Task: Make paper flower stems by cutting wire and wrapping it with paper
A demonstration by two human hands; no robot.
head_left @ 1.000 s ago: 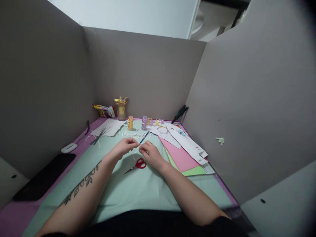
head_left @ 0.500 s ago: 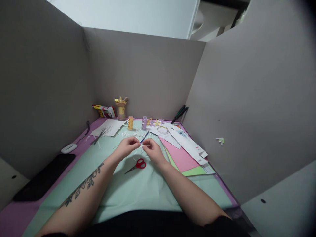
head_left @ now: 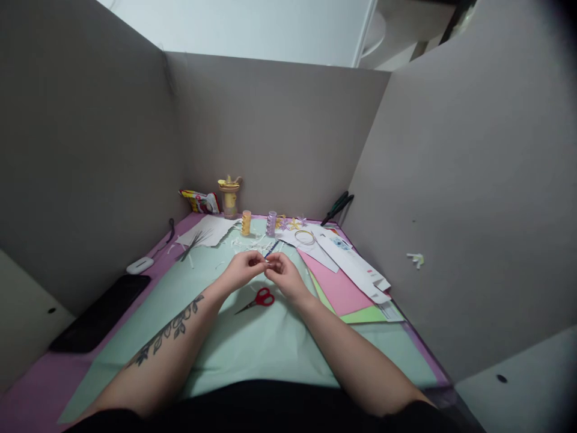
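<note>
My left hand point(head_left: 246, 268) and my right hand point(head_left: 285, 274) meet at the fingertips over the middle of the table. Both are closed in a pinch. Whatever they hold is too small and too covered by the fingers to name; a pale, thin bit shows between them. Just below the hands lie scissors with red handles point(head_left: 265, 297), blades pointing left. Right behind the fingertips a dark blue pen-like stick point(head_left: 271, 248) rests on the table. White paper scraps point(head_left: 252, 245) are scattered beyond.
Pink sheet point(head_left: 331, 285), folded white box point(head_left: 354, 264) and wire coil point(head_left: 305, 237) lie right. Yellow roll point(head_left: 246, 223), purple roll point(head_left: 271, 224) and tumbler point(head_left: 229, 198) stand at back. Left are dark wire stems point(head_left: 195, 243) and a black phone-like slab point(head_left: 101, 313). Grey panels enclose the table.
The whole view has shifted slightly, so things appear further right. My hands stay together in a pinch, with the right fingers turned a little and drawn closer over the left fingertips.
</note>
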